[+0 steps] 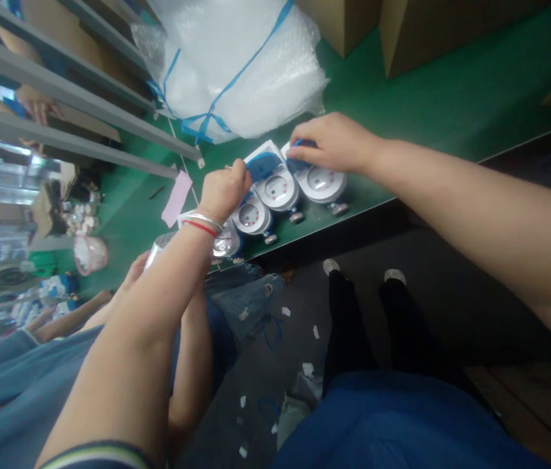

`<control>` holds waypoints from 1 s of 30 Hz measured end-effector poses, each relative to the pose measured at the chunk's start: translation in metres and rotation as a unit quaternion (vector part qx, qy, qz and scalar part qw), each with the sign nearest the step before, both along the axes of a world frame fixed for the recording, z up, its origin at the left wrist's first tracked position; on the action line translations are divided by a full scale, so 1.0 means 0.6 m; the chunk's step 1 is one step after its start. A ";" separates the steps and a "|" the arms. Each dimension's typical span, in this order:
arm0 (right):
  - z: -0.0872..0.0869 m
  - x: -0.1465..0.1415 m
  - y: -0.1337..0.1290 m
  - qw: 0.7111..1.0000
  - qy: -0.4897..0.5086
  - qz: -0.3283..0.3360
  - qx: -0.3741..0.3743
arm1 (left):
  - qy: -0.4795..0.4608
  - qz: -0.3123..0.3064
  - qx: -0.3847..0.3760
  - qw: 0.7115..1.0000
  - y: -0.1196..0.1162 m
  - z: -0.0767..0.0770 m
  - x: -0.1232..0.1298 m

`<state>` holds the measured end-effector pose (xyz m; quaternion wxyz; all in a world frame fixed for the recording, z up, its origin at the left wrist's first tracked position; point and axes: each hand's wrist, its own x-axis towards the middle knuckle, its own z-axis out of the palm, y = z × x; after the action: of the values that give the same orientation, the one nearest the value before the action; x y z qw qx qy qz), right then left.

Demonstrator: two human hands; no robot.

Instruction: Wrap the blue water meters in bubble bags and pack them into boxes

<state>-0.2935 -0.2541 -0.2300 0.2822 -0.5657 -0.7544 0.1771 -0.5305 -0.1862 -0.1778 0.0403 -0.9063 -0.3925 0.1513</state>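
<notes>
Several water meters with white round dials stand in a row along the front edge of the green table. My left hand (226, 190), with bracelets on its wrist, is closed at the raised blue lid of a small water meter (251, 215). My right hand (335, 142) has its fingers bent round the blue lid of the rightmost water meter (323, 184). Between my hands another water meter (277, 189) has its blue lid (264, 164) standing up. My left forearm partly covers a further meter (226, 241) at the left end.
Bubble wrap bags (251, 71) tied with blue strap lie behind the meters. Cardboard boxes (417, 32) stand at the back right. Grey metal bars (84, 104) and a pink paper (176, 198) are to the left. A co-worker's hand (136, 268) is close by my left arm.
</notes>
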 end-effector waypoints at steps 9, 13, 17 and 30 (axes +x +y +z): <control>0.000 -0.005 -0.001 0.998 0.051 0.024 -0.017 | 0.024 0.040 0.003 0.999 -0.027 0.050 0.028; -0.004 -0.008 -0.014 0.994 0.105 -0.007 0.009 | 0.007 0.039 -0.016 0.999 -0.035 0.050 0.017; -0.006 -0.001 -0.025 0.992 0.121 -0.024 0.020 | -0.016 0.045 -0.009 0.999 -0.040 0.031 -0.007; -0.025 -0.008 -0.118 0.999 0.018 -0.025 -0.012 | -0.141 0.159 0.056 0.976 -0.242 -0.011 -0.089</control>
<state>-0.2983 -0.3248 -0.2449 0.2933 -0.5844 -0.7326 0.1890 -0.5842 -0.3316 -0.1843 0.0104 -0.8411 -0.5407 0.0047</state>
